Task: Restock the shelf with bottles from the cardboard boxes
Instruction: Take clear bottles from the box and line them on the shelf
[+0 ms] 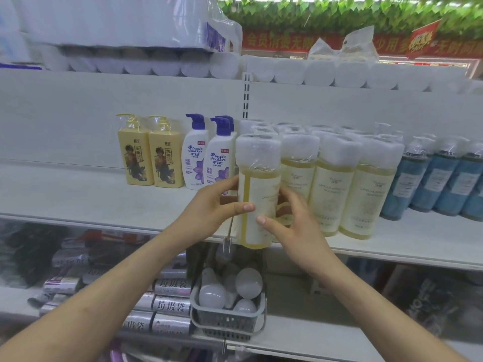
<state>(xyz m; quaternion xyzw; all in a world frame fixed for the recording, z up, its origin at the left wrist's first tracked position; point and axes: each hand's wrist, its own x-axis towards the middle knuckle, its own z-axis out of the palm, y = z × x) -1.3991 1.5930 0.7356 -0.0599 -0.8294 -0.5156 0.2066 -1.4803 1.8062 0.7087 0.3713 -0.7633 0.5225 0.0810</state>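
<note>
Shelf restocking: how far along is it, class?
Done: several yellow bottles stand in rows on the shelf. In hand: left hand and right hand hold one more bottle at its front edge. Left: setting it down; bare shelf space remains; boxes out of view.

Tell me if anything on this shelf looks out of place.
Only the yellow bottle held by the left hand and right hand: its label edge faces out, unlike the neighbouring bottles, and it sits forward of them at the shelf edge.
</note>
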